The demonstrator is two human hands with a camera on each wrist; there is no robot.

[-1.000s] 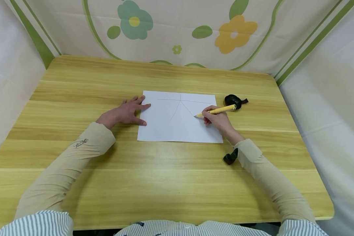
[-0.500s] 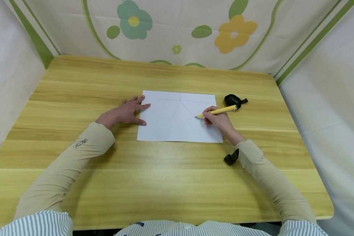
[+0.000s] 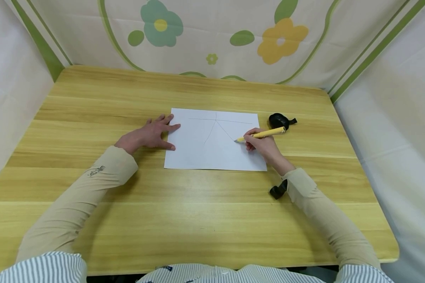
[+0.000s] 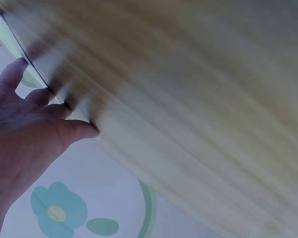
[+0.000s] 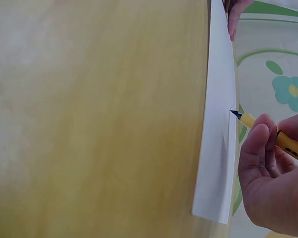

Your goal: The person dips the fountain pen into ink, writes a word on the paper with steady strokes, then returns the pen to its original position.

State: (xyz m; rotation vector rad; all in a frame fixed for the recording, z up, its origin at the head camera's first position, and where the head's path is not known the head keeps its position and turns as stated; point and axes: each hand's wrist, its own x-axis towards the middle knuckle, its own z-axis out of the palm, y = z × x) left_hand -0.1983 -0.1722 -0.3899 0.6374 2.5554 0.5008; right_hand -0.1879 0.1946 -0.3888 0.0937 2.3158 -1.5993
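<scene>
A white sheet of paper lies on the wooden table, bearing thin lines: a long one across, a short upright stroke and two slanting ones below. My right hand grips a yellow fountain pen, its nib at the lower end of the right slanting line. In the right wrist view thumb and fingers pinch the pen, the dark nib right at the paper. With fingers spread, my left hand rests at the sheet's left edge, thumb and a finger on the paper. The left wrist view shows this hand against the tabletop.
A black rounded object with a short strap lies beyond my right hand. Another black piece sits beside the right cuff. A flower-patterned cloth hangs behind the table, with white cloth at both sides.
My right hand has shifted very slightly down and right with the fountain pen, its nib staying at the end of the right slanting line. My left hand stays in place.
</scene>
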